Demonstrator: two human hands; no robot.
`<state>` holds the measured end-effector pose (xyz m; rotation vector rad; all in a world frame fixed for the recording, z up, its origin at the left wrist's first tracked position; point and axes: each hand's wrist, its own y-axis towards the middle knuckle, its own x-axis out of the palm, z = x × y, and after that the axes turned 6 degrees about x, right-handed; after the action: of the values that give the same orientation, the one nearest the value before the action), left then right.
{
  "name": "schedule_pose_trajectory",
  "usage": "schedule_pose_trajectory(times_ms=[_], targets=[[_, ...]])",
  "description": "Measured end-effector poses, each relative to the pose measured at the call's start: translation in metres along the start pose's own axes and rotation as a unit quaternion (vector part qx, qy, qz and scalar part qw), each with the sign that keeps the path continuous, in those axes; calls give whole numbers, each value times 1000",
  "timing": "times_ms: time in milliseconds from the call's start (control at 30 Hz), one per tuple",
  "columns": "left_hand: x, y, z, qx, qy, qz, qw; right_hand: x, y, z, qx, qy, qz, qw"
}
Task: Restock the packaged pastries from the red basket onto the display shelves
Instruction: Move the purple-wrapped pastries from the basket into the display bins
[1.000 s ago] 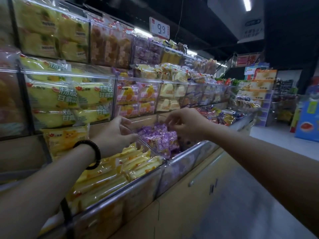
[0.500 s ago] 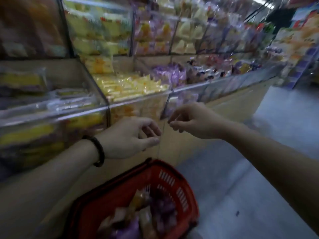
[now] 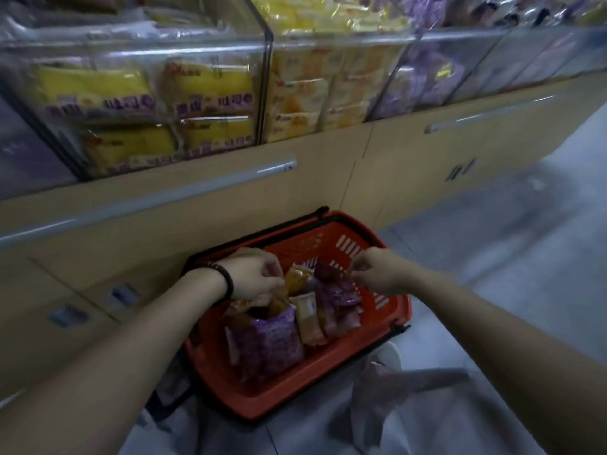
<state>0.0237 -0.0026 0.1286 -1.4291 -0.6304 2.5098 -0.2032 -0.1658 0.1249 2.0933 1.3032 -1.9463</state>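
Down they go: both hands have dropped from shelf height, where they hovered a moment ago, right into the red basket [image 3: 391, 310], and the view has swung down with them, so the basket now fills the middle of the frame instead of peeking in at the bottom edge. The left hand [image 3: 254, 277], a dark bracelet [image 3: 223, 277] on its wrist, has its fingers curled onto the top of an orange packet [image 3: 295, 279] standing upright among the others; the grip looks closed on it, though blur keeps that from being certain. The right hand [image 3: 377, 272] is over the far side of the basket, fingertips pinched together at the upper edge of a purple packet [image 3: 335, 292]; whether it truly has hold of the wrapper I cannot tell. The basket sits on the grey floor [image 3: 492, 257], close against the beige cabinet front [image 3: 230, 218] under the display. Nearer the camera, a larger purple packet [image 3: 272, 343] leans in the basket, with a tan packet [image 3: 307, 318] beside it. Up top, the clear shelf bins [image 3: 267, 60] hold yellow packets [image 3: 210, 90] on the left and purple ones further right.
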Motion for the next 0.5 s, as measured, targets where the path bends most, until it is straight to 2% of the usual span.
schedule_pose_trajectory(times_ms=[133, 300, 400, 500], targets=[[3, 12, -17, -41, 106, -80, 990, 25, 34, 6, 40, -50, -67, 996], [1, 22, -28, -64, 105, -174, 977, 46, 74, 20, 78, -65, -117, 988], [4, 31, -34, -70, 116, -187, 973, 70, 92, 28, 132, -25, -146, 980], [7, 40, -36, -64, 124, -177, 974, 99, 106, 28, 135, -38, -200, 970]])
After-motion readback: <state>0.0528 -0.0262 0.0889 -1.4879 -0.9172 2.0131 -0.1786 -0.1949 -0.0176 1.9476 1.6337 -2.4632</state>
